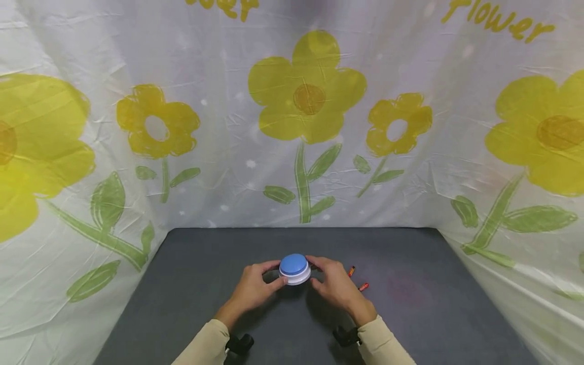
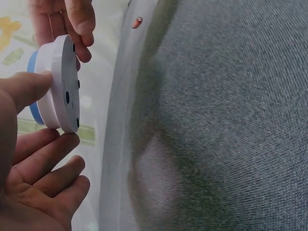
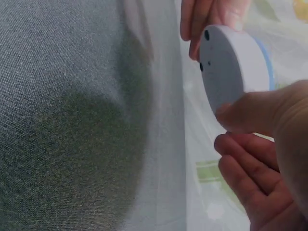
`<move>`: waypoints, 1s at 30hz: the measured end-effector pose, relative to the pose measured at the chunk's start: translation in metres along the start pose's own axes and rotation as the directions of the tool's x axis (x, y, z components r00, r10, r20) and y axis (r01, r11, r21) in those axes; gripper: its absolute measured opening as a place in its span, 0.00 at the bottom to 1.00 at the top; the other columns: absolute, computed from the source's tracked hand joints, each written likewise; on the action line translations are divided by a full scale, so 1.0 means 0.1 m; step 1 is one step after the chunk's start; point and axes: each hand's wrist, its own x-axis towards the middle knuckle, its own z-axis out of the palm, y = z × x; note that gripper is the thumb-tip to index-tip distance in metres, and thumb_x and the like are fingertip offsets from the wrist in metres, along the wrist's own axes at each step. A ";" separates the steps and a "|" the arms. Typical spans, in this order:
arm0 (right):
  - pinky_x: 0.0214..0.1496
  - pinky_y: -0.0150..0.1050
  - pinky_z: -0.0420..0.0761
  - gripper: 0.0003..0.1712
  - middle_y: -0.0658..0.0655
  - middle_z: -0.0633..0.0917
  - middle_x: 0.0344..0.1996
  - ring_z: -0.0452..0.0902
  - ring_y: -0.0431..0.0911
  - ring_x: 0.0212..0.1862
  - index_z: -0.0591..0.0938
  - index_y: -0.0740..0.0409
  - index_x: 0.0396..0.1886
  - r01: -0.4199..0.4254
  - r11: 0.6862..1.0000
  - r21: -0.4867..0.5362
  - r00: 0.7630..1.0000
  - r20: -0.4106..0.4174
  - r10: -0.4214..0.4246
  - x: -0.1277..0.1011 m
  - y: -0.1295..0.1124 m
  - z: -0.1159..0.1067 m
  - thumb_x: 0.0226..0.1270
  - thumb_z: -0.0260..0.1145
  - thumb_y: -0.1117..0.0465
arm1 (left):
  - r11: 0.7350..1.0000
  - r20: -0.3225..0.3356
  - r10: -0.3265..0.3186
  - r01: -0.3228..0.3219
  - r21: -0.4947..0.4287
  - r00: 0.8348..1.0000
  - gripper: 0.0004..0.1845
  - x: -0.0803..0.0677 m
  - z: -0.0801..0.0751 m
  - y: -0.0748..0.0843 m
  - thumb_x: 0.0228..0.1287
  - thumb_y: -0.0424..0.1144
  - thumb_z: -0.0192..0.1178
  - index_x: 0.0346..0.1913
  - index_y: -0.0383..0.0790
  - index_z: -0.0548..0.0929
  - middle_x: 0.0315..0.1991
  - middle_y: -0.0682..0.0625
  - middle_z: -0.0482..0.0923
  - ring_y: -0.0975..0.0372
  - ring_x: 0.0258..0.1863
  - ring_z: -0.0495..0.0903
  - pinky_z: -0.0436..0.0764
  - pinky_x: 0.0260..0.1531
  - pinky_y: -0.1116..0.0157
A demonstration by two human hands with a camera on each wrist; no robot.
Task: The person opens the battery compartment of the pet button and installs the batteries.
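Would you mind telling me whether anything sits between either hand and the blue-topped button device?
Nothing visible does. The left hand and the right hand both already grip the white rim of the button device, lifted off the grey table. The two small red items lie off to the right, apart from the hands.

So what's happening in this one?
A person holds a round blue-topped button with a white base between both hands, lifted off the dark grey table. The left hand and right hand pinch its sides. Two small red batteries lie on the table just right of the right hand.
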 end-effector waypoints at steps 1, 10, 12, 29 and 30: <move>0.63 0.56 0.88 0.31 0.62 0.90 0.58 0.89 0.56 0.59 0.83 0.67 0.69 0.003 1.000 -0.009 1.000 -0.015 -0.003 0.00 -0.01 0.00 0.65 0.77 0.73 | 1.000 0.004 -0.008 0.008 -0.010 1.000 0.26 0.00 -0.01 0.01 0.64 0.47 0.79 0.64 0.42 0.90 0.58 0.49 0.92 0.51 0.64 0.87 0.81 0.71 0.43; 0.58 0.52 0.91 0.25 0.60 0.92 0.55 0.92 0.51 0.52 0.85 0.65 0.67 0.035 0.999 0.014 0.991 -0.132 -0.033 0.00 -0.05 0.00 0.72 0.75 0.67 | 0.981 -0.130 -0.040 0.014 -0.195 0.991 0.21 -0.05 -0.05 0.14 0.70 0.46 0.75 0.59 0.37 0.91 0.55 0.43 0.92 0.50 0.56 0.92 0.91 0.58 0.51; 0.57 0.51 0.92 0.23 0.59 0.92 0.54 0.92 0.50 0.51 0.86 0.65 0.66 0.046 0.999 0.014 0.987 -0.155 -0.043 0.00 -0.07 0.00 0.73 0.75 0.66 | 0.974 -0.184 -0.067 0.024 -0.225 0.981 0.19 -0.05 -0.05 0.18 0.70 0.47 0.76 0.55 0.38 0.93 0.51 0.43 0.93 0.53 0.51 0.93 0.93 0.51 0.57; 0.48 0.48 0.93 0.13 0.50 0.93 0.43 0.88 0.37 0.41 0.90 0.57 0.58 -0.048 0.994 0.097 0.988 -0.144 0.062 0.06 -0.26 0.01 0.79 0.71 0.60 | 0.893 -0.324 -0.311 0.158 -0.421 0.894 0.18 -0.07 -0.06 0.44 0.66 0.49 0.79 0.46 0.36 0.95 0.43 0.40 0.94 0.47 0.36 0.95 0.87 0.32 0.75; 0.47 0.46 0.93 0.13 0.50 0.93 0.42 0.87 0.37 0.41 0.90 0.57 0.57 -0.049 0.995 0.092 0.988 -0.144 0.062 0.06 -0.27 0.01 0.79 0.71 0.60 | 0.894 -0.325 -0.310 0.158 -0.420 0.893 0.18 -0.07 -0.07 0.45 0.67 0.49 0.78 0.46 0.36 0.95 0.43 0.40 0.94 0.47 0.35 0.95 0.87 0.32 0.75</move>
